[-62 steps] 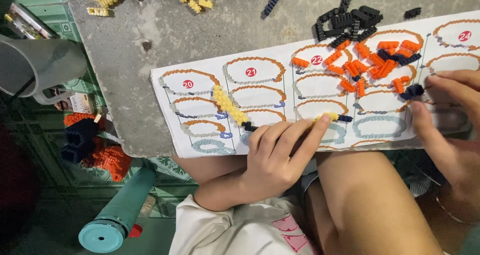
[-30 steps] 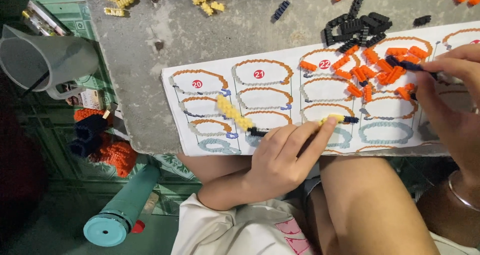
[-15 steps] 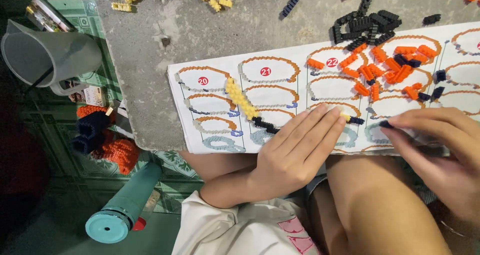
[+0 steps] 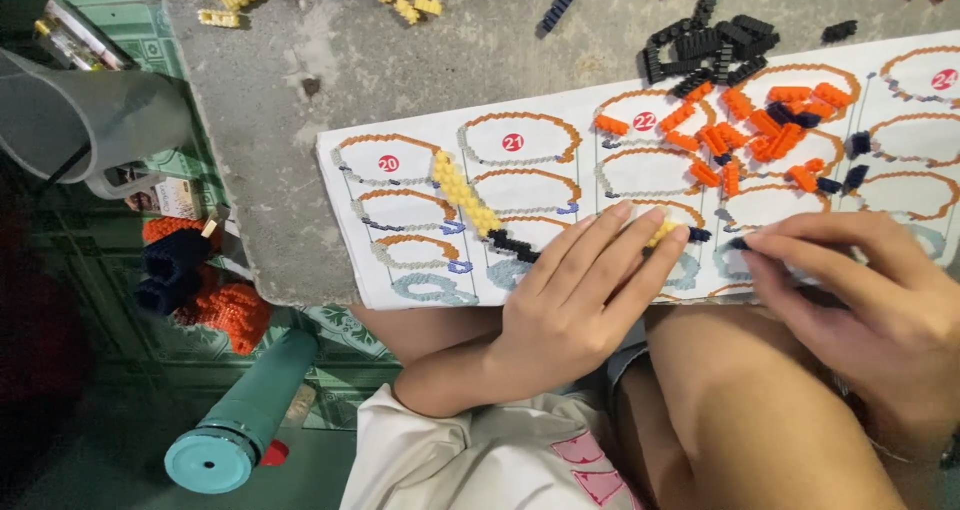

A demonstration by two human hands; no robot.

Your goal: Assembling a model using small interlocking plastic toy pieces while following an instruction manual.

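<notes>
Dark blue brick lies on the instruction sheet near the table's front edge, pinched in the right hand grip. The left hand lies flat, fingers together, covering a small yellow-and-black piece.

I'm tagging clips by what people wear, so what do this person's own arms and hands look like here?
Both hands are bare, no gloves and no rings visible. The left hand and its forearm show no sleeve up to the elbow. The right hand has a thin dark band at the wrist, at the frame's edge, too cut off to tell more. Nails look short and unpainted.
</notes>
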